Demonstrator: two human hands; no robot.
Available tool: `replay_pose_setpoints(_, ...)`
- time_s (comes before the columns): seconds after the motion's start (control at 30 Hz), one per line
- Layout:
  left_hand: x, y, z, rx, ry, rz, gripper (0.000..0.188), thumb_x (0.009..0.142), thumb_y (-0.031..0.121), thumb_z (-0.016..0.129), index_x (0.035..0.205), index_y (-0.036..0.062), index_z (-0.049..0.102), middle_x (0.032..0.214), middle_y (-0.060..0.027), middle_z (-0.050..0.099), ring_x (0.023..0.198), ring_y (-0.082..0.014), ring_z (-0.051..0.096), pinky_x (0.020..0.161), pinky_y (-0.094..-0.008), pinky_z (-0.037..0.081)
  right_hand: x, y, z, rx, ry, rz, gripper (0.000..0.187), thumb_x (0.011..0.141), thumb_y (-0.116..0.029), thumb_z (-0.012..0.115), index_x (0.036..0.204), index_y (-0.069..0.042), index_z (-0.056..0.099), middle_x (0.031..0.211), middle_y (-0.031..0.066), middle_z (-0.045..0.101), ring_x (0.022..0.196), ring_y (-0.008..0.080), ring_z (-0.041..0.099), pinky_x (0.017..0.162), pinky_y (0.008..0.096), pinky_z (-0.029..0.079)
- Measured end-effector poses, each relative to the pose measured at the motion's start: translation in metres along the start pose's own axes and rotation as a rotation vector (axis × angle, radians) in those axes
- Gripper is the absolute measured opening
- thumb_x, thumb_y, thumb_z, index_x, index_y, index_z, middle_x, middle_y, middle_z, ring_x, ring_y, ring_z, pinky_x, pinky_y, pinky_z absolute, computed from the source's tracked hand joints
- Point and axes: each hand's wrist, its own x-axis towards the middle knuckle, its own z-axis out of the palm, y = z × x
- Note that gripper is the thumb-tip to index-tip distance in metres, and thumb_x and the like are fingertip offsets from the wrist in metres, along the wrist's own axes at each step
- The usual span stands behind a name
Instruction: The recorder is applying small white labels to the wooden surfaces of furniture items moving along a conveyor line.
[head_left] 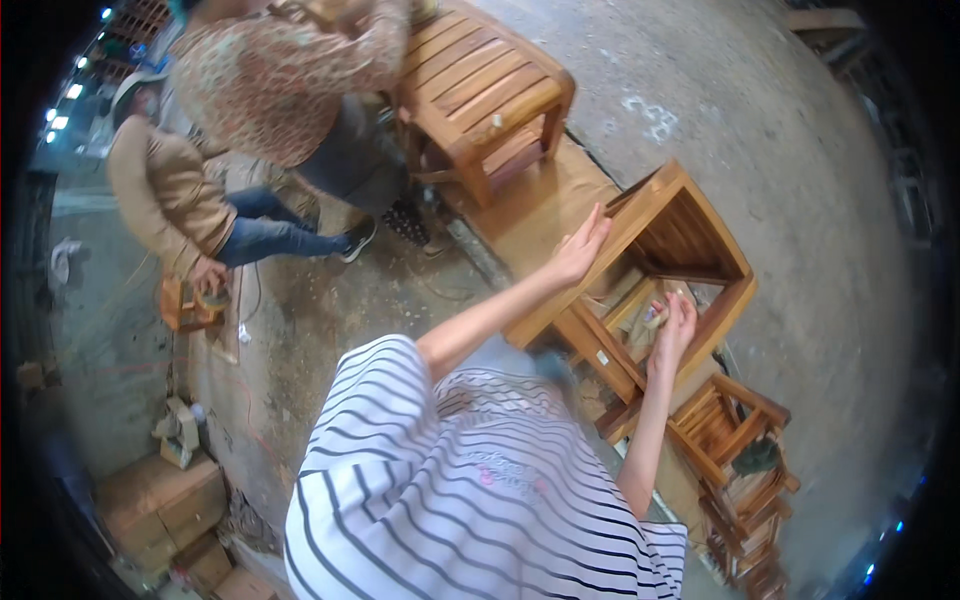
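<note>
A brown wooden stool [735,265] lies on its side in front of me, its slatted top facing right and its legs and rails toward me. My left hand [580,250] rests with straight fingers against the stool's upper left edge, holding nothing. Inside the open frame is my right hand [675,330], its fingers curled around a small pale wad [655,317]. What the wad is made of is too small to tell.
The stool lies on a long board-topped bench [575,185]. Beyond stands another slatted stool [490,85], with a person in a patterned top [270,80] bent at it. At left another person [165,190] holds a wooden piece. Stacked wooden frames [735,450] sit lower right; boxes [165,500] lower left.
</note>
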Motion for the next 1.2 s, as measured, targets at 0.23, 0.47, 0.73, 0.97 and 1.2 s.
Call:
replay_pose_setpoints(0.23, -0.063, 0.052, 0.099, -0.101, -0.009, 0.272, 0.066, 0.100, 0.046, 0.035, 0.154, 0.0189, 0.008, 0.063, -0.0304, 0.055, 0.061, -0.0481, 0.058, 0.062, -0.0519, 0.042, 0.031, -0.030, -0.004, -0.122, 0.069, -0.012, 0.053, 0.087, -0.030, 0.071, 0.125, 0.000, 0.049, 0.109, 0.0093, 0.063, 0.094, 0.0172, 0.062, 0.081, 0.0275, 0.048)
replay_pose_setpoints(0.47, -0.058, 0.066, 0.177, 0.026, -0.437, 0.417, 0.072, 0.095, 0.029, 0.051, 0.152, 0.0073, 0.013, 0.099, -0.0290, 0.064, 0.083, -0.0420, 0.062, 0.076, -0.0465, 0.048, 0.026, -0.055, -0.149, -0.181, 0.204, 0.036, 0.058, 0.082, -0.029, 0.074, 0.125, 0.003, 0.052, 0.114, 0.0132, 0.062, 0.101, 0.0212, 0.060, 0.086, 0.0308, 0.048)
replay_pose_setpoints(0.73, 0.143, -0.178, 0.155, -0.072, 0.100, -0.187, 0.074, 0.098, 0.056, 0.033, 0.152, 0.0080, 0.019, 0.145, -0.0230, 0.041, 0.132, -0.0332, 0.040, 0.111, -0.0436, 0.025, 0.053, -0.047, -0.265, -0.280, 0.461, 0.108, 0.029, 0.090, -0.029, 0.066, 0.102, -0.004, 0.058, 0.085, 0.0092, 0.065, 0.071, 0.0168, 0.065, 0.060, 0.0275, 0.051)
replay_pose_setpoints(0.97, 0.163, -0.187, 0.157, -0.368, -0.145, -0.584, 0.092, 0.093, 0.071, 0.013, 0.150, -0.0011, 0.020, 0.157, -0.0155, 0.020, 0.146, -0.0255, 0.015, 0.117, -0.0349, 0.013, 0.076, -0.043, -0.293, -0.022, 0.543, 0.213, 0.043, 0.091, -0.036, 0.064, 0.118, -0.004, 0.056, 0.102, 0.0107, 0.064, 0.086, 0.0201, 0.063, 0.075, 0.0308, 0.052)
replay_pose_setpoints(1.2, 0.173, -0.116, 0.035, -0.028, 0.023, -0.343, 0.096, 0.088, 0.078, 0.016, 0.154, 0.0100, 0.000, 0.161, -0.0086, 0.002, 0.147, -0.0218, 0.002, 0.118, -0.0396, 0.004, 0.117, 0.021, -0.256, 0.359, 0.479, 0.362, 0.056, 0.088, -0.054, 0.060, 0.127, -0.014, 0.054, 0.111, 0.0038, 0.061, 0.093, 0.0216, 0.061, 0.079, 0.0371, 0.052)
